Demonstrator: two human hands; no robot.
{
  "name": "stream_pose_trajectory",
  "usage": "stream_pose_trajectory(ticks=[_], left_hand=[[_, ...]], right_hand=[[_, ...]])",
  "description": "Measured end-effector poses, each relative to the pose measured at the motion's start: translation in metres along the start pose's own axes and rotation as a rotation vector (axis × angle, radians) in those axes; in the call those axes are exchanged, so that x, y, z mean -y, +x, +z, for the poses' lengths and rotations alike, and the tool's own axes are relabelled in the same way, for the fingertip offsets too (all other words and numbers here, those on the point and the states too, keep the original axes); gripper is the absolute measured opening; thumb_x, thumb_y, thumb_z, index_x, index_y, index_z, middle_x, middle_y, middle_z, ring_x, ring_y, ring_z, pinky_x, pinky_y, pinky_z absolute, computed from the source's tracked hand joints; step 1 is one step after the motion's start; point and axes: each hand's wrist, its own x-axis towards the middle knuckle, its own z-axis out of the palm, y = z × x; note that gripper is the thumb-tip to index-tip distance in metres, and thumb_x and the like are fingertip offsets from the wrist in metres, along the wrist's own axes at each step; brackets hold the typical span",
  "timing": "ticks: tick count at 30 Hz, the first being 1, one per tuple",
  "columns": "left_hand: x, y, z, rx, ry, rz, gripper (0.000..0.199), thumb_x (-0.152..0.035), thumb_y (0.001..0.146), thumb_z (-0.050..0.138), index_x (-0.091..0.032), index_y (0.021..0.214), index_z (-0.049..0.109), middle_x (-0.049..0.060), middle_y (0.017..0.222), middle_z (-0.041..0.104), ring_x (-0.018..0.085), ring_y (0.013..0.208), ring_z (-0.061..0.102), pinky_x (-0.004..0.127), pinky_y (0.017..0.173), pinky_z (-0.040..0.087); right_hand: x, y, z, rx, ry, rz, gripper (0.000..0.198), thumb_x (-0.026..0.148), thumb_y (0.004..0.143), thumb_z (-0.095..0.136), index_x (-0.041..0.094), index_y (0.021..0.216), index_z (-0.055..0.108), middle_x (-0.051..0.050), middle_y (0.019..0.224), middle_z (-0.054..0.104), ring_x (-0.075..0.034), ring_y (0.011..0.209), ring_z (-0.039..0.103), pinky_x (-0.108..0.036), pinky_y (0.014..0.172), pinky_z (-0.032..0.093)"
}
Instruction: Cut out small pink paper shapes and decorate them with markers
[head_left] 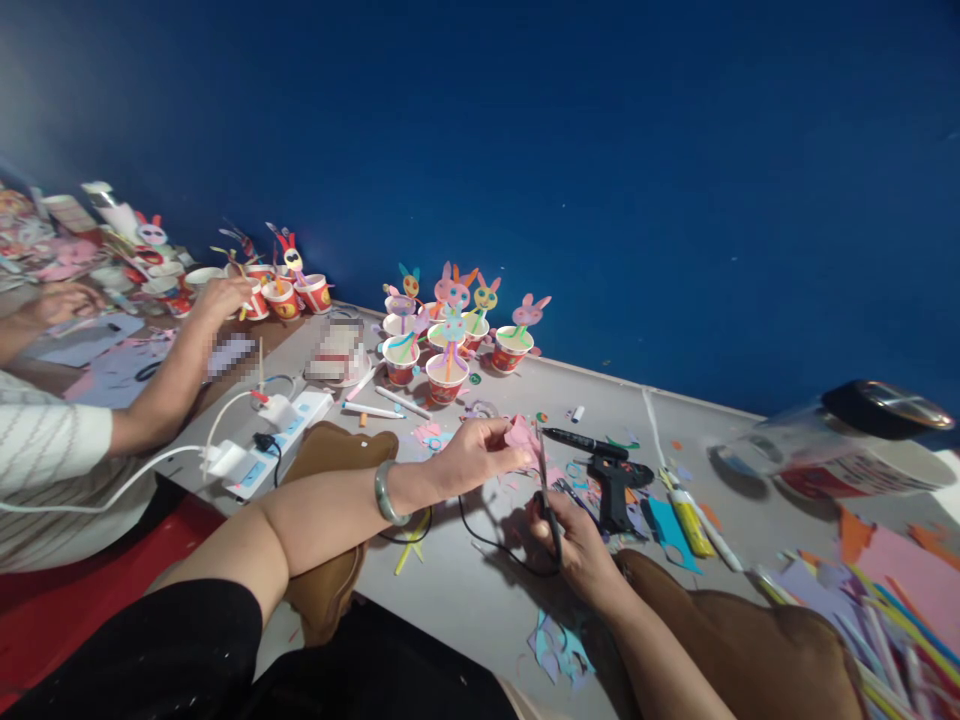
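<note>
Between the thumb and fingers of my left hand (480, 460) is a piece of pink paper (523, 436), held up over the table. My right hand (576, 545) grips a pair of scissors (553, 520) by the dark handles. The blades point away from me and meet the right edge of the paper; whether they are parted I cannot tell. A black glue gun (616, 490) lies just right of the scissors, with a black marker (585, 441) behind it. Scattered paper scraps (559, 645) lie in front of my right hand.
Paper cups with bunny faces (448, 378) stand by the blue wall. A power strip (281, 445) is at left, beside a co-worker's arm (169, 375). At right are a clear bottle (795, 440), a yellow glue tube (690, 522) and coloured paper (911, 560). Brown cushions (739, 625) overlap the table edge.
</note>
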Motion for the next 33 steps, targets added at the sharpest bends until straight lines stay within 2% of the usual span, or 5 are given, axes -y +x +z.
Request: stream_pose_trajectory(ticks=[9,13,24,30,33], left_hand=[[0.001,0.001,-0.003,0.009,0.048,0.007,0.022,-0.030,0.073,0.065,-0.016,0.063,0.051,-0.003,0.064,0.048,0.009,0.063,0.042,0.023,0.059,0.033],[0.002,0.002,-0.004,0.019,0.049,0.006,0.020,-0.029,0.073,0.064,-0.015,0.065,0.053,-0.003,0.066,0.047,0.009,0.065,0.042,0.024,0.060,0.034],[0.007,0.003,-0.010,0.092,0.135,-0.005,0.028,-0.031,0.071,0.069,-0.016,0.062,0.048,-0.004,0.062,0.045,0.008,0.063,0.042,0.023,0.059,0.034],[0.008,0.004,-0.011,0.052,0.196,0.032,0.036,-0.034,0.070,0.070,-0.017,0.057,0.040,-0.006,0.059,0.036,0.006,0.059,0.033,0.022,0.053,0.025],[0.009,0.004,-0.011,0.036,0.194,0.051,0.034,-0.033,0.069,0.070,-0.017,0.058,0.043,-0.006,0.058,0.036,0.006,0.058,0.033,0.022,0.052,0.024]], right_hand=[[-0.003,0.001,0.001,-0.001,-0.014,-0.047,0.053,0.068,0.083,0.050,0.021,0.060,0.054,-0.002,0.056,0.055,-0.016,0.057,0.050,-0.028,0.056,0.041],[-0.002,0.001,0.001,-0.003,-0.019,-0.025,0.054,0.071,0.081,0.051,0.021,0.060,0.052,-0.002,0.055,0.053,-0.016,0.056,0.049,-0.028,0.054,0.041],[-0.005,0.001,-0.001,0.013,-0.039,-0.017,0.049,0.065,0.081,0.053,0.020,0.064,0.051,-0.001,0.061,0.053,-0.017,0.062,0.047,-0.030,0.061,0.040],[-0.005,0.000,-0.003,0.006,-0.079,-0.011,0.048,0.065,0.081,0.053,0.020,0.062,0.050,-0.002,0.062,0.054,-0.018,0.065,0.049,-0.031,0.063,0.040],[-0.004,0.000,-0.003,0.003,-0.074,-0.008,0.048,0.065,0.080,0.053,0.020,0.063,0.051,-0.002,0.063,0.055,-0.018,0.065,0.049,-0.031,0.062,0.041]])
